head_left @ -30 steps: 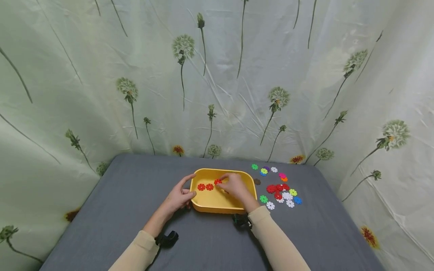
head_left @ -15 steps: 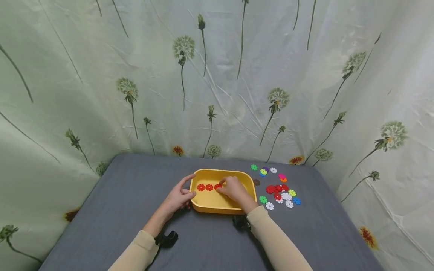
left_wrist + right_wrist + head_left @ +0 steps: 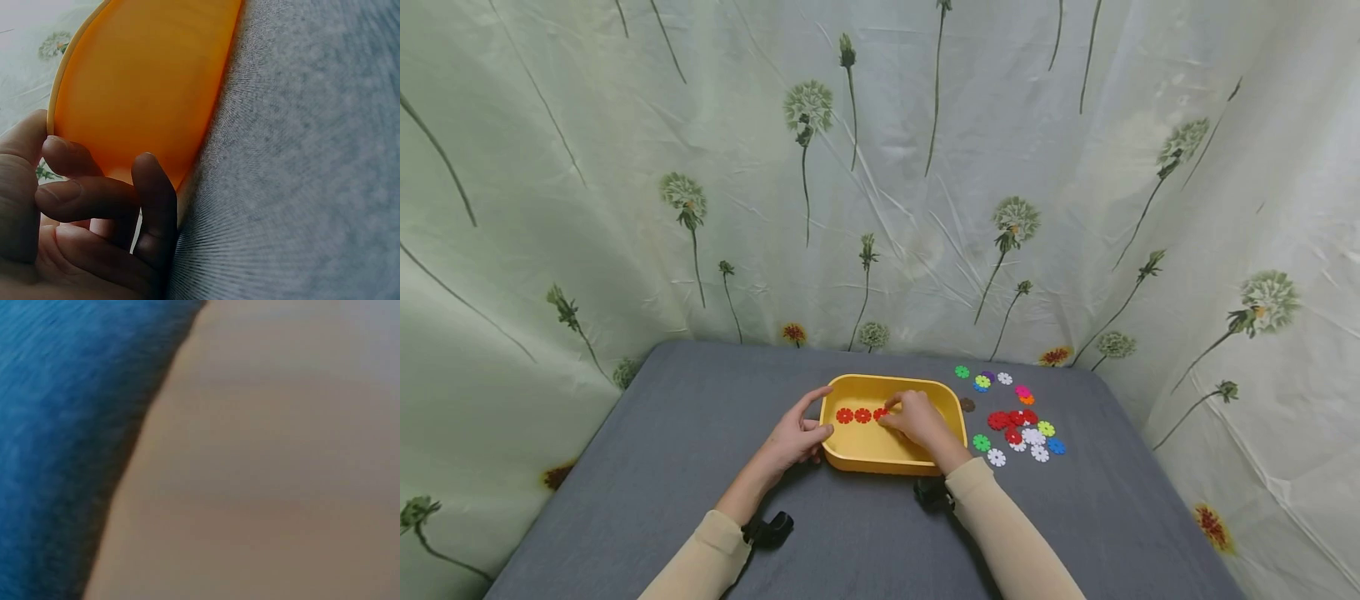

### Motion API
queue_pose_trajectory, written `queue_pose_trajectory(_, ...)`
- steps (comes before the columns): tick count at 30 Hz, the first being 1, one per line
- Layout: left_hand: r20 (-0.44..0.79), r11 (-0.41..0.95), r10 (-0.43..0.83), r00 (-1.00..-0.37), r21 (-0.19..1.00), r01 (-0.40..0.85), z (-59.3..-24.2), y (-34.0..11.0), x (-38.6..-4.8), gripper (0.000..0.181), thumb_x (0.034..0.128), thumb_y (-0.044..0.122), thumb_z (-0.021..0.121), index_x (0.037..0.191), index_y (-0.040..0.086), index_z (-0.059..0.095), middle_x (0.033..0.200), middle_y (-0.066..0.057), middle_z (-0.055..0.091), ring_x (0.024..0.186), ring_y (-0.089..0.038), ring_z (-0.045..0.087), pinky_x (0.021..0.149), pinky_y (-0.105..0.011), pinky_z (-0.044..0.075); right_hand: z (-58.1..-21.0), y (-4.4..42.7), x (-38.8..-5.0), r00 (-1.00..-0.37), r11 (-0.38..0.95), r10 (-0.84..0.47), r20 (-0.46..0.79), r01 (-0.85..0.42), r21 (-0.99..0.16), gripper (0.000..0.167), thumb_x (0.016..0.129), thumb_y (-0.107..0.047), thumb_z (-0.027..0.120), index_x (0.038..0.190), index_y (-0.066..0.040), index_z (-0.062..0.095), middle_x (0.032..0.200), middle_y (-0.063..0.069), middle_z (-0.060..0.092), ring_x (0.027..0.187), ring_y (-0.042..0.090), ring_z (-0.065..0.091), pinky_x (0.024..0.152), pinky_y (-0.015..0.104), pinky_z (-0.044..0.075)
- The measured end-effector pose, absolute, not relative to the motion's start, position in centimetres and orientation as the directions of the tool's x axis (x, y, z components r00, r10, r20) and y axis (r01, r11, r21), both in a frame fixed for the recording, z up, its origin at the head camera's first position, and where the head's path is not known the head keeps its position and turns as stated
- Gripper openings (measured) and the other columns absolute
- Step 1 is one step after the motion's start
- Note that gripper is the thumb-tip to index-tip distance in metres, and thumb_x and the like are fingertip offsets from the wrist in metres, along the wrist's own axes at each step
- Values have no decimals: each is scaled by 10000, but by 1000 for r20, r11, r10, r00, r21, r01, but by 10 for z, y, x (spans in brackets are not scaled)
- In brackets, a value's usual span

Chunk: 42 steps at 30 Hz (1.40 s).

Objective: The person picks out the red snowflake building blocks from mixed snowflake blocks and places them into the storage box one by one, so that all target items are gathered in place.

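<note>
A yellow tray (image 3: 891, 454) stands on the grey cloth. My left hand (image 3: 793, 432) grips its left end, thumb at the rim (image 3: 52, 106) and curled fingers against the outer wall, as the left wrist view shows. Two red flower-shaped discs, the left one (image 3: 845, 416) and the middle one (image 3: 862, 416), lie side by side inside. A third red disc (image 3: 880, 414) continues that row, partly hidden by my right hand (image 3: 917, 418), whose thumb and forefinger pinch its right side. Only blurred pale skin or sleeve and cloth fill the right wrist view.
Right of the tray lie loose flower discs: a red cluster (image 3: 1015, 419), white ones (image 3: 1033, 436), a green one (image 3: 981, 442), a blue one (image 3: 1056, 446) and several others. A brown disc (image 3: 967, 405) is close to the tray's right wall. A patterned curtain (image 3: 910, 208) hangs behind.
My right hand has brought the third red disc slightly down into line with the other two, and has since stayed there. The left hand keeps its place on the tray.
</note>
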<state>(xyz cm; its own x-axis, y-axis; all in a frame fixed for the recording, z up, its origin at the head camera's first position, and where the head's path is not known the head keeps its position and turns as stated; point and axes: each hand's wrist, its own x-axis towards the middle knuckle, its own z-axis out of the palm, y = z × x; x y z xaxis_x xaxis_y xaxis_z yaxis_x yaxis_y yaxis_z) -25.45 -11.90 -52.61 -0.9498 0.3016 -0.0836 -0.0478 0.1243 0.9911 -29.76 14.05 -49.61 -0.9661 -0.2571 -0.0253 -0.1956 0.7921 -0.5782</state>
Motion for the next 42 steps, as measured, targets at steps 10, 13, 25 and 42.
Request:
queue_pose_trajectory(10,-87,129,294,-952,990,-51,-528,-120,-255,734,996,145,714,1633,241,362,605,33,566,493,-121,448,568,-311,525,-478,161,-298,-979,347,-192,69,-133,-929,325,1047,-247,683,1273,-13,691,530,-23,530,389,99,386,423,251,355)
queue_pose_trajectory(13,-82,127,298,-951,991,-45,-527,-120,-255,732,1000,145,711,1635,242,358,607,35,566,489,-116,440,573,-310,529,-466,176,-295,-983,256,-156,100,-138,-957,322,1048,-262,684,1288,-48,682,550,-16,545,405,117,406,440,254,379)
queue_pose_trajectory(25,-89,135,287,-954,989,-51,-526,-122,-255,722,1008,146,707,1634,243,361,617,34,572,485,-109,423,593,-317,549,-463,236,-279,-991,291,-41,126,-133,-948,340,1048,-265,688,1345,-105,645,578,-10,525,445,139,411,453,250,378)
queue_pose_trajectory(42,-103,131,291,-951,989,-67,-528,-120,-255,711,1010,169,709,1625,271,367,621,19,582,484,-116,434,580,-299,530,-482,315,-262,-966,259,247,77,-11,-966,418,1091,-271,606,1434,-34,566,563,-65,516,412,78,425,424,263,404)
